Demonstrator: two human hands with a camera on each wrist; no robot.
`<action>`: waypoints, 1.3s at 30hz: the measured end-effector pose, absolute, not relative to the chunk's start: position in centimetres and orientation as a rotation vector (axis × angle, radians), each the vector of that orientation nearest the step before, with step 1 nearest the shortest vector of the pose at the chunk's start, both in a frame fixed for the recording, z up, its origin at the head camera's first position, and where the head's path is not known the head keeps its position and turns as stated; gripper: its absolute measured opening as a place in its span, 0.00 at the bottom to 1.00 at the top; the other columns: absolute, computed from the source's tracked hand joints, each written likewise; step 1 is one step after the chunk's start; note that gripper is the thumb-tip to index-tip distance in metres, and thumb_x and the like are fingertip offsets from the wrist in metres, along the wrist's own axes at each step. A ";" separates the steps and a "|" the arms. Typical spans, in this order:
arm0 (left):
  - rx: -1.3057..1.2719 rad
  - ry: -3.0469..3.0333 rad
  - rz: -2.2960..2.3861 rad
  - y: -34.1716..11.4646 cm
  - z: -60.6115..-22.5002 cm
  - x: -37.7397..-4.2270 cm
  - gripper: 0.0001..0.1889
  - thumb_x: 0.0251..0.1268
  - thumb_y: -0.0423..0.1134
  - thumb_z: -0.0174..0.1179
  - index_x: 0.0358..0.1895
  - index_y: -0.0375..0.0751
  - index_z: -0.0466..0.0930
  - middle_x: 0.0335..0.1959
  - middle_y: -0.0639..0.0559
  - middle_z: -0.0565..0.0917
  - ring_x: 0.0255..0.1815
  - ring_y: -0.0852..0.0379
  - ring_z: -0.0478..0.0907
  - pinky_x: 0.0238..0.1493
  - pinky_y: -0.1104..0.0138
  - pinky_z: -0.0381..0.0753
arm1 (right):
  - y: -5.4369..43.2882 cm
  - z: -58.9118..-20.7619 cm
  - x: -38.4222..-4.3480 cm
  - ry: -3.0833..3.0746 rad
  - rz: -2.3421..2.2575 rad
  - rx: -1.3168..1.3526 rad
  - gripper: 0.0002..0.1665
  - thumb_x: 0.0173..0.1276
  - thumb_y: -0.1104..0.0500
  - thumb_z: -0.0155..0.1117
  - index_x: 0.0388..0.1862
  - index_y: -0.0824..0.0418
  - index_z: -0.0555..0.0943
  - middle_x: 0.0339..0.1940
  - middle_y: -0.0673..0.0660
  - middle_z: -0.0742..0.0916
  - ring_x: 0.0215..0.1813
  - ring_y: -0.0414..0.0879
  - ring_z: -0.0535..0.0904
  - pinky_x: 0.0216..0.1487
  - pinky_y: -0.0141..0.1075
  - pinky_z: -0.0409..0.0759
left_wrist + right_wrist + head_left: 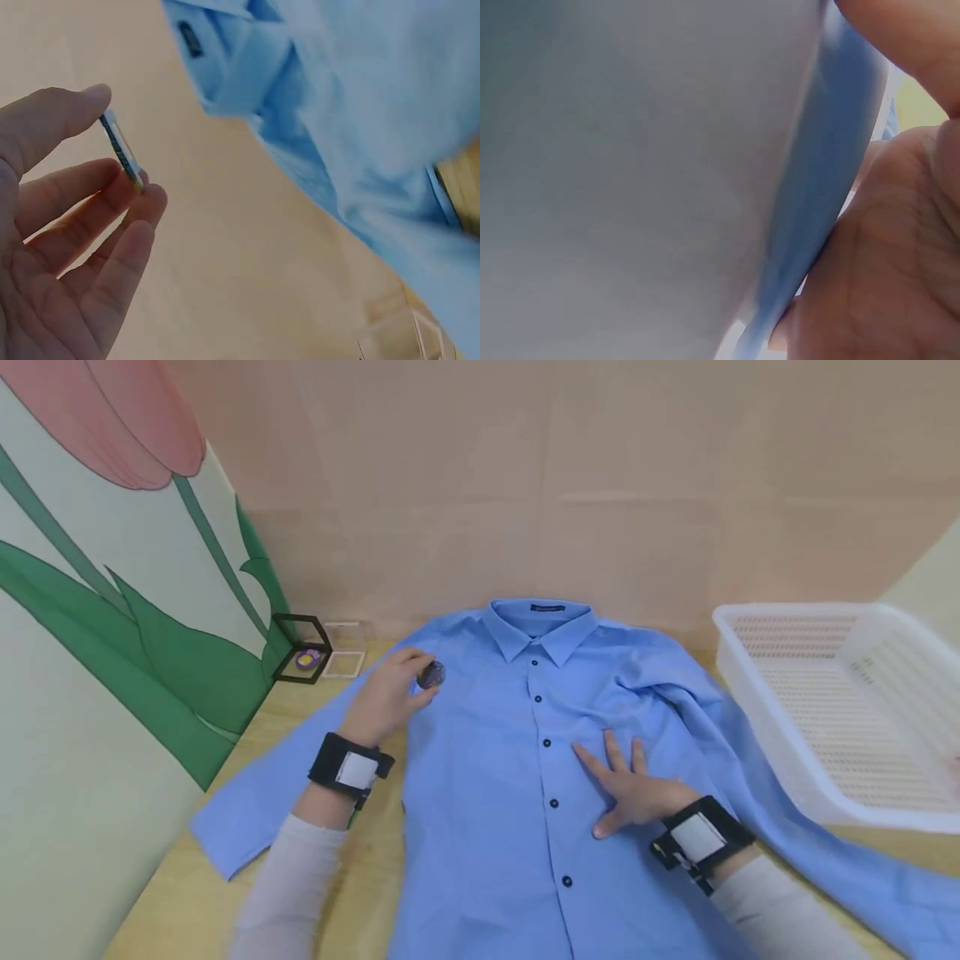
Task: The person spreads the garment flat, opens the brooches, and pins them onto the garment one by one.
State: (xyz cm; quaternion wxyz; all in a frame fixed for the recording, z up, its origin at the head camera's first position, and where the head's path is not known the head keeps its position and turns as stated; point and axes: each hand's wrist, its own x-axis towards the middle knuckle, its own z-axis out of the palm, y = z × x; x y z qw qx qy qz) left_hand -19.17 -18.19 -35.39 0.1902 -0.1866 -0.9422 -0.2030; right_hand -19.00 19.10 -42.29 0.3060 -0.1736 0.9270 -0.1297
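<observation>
A blue button-up shirt (480, 760) lies front side up, its collar at the far end and dark buttons down the middle. Above its left shoulder area in the head view, my left hand (386, 697) pinches a small dark round badge (431, 674) between thumb and fingertips. The left wrist view shows this badge (122, 152) nearly edge-on. My right hand (637, 793) rests on the shirt front beside the button line, fingers spread. In the right wrist view, that hand (885, 255) is seen from the palm side, with blurred blue cloth (817, 157) beside it.
At the back left, an open black-framed case (327, 647) holds a purple and yellow badge (307, 658). Next to it stands an open clear case with a white frame (344, 664). A white plastic basket (765, 727) stands on the right, close to the shirt's sleeve (832, 847).
</observation>
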 end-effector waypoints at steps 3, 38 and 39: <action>-0.553 -2.620 -0.570 -17.1 -35.3 -18.4 0.24 0.60 0.37 0.70 0.59 0.33 0.80 0.53 0.42 0.82 0.52 0.48 0.81 0.55 0.59 0.82 | 19.1 -42.2 -19.0 2.463 -0.334 -0.447 0.77 0.44 0.38 0.79 0.83 0.47 0.38 0.79 0.70 0.29 0.74 0.78 0.18 0.51 0.88 0.34; -0.764 -2.469 -1.022 -7.4 -32.3 -11.0 0.29 0.63 0.38 0.69 0.67 0.40 0.72 0.53 0.49 0.82 0.42 0.58 0.78 0.42 0.69 0.81 | 19.4 -40.5 -18.7 2.523 -0.515 -0.555 0.55 0.64 0.36 0.66 0.81 0.56 0.54 0.80 0.75 0.48 0.76 0.81 0.34 0.63 0.82 0.41; -0.785 -2.467 -1.028 -7.2 -32.2 -11.0 0.29 0.63 0.38 0.68 0.68 0.40 0.72 0.54 0.49 0.82 0.43 0.57 0.78 0.42 0.69 0.80 | 19.3 -39.8 -18.5 2.527 -0.583 -0.594 0.50 0.67 0.37 0.62 0.80 0.57 0.57 0.80 0.74 0.52 0.77 0.80 0.39 0.64 0.80 0.46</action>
